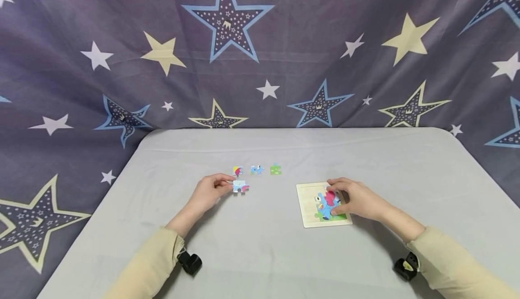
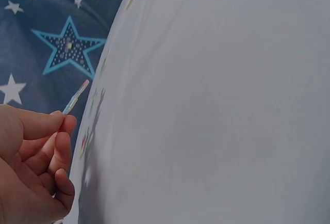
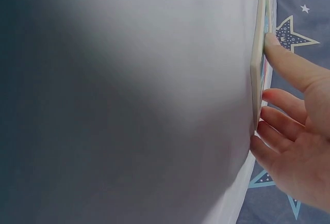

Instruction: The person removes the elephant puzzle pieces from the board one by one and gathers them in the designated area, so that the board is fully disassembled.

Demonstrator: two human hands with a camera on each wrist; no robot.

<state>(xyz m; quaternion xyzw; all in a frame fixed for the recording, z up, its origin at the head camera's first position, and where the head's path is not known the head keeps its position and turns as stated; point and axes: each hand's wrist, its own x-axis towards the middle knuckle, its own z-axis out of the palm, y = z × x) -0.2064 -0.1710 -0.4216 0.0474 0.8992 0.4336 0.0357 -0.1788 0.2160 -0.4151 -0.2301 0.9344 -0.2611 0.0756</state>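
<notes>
In the head view my left hand [image 1: 208,192] pinches a jigsaw puzzle piece [image 1: 240,186] in pale blue, white and pink between thumb and fingertips. The left wrist view shows this piece [image 2: 76,98] edge-on, raised off the table. My right hand [image 1: 357,199] rests on a square wooden puzzle board [image 1: 306,204], its thumb on the picture and its other fingertips at the far and right part. Joined pieces [image 1: 323,208] in the board show a blue figure with red over green; the hand hides some of them. The right wrist view shows the board's edge [image 3: 256,74] beside nearly straight fingers.
Three loose puzzle pieces lie in a row beyond my left hand: a yellow and red one [image 1: 237,171], a blue one [image 1: 257,170] and a green one [image 1: 276,169]. The table [image 1: 260,245] has a grey cloth; a star-patterned curtain [image 1: 252,78] hangs behind.
</notes>
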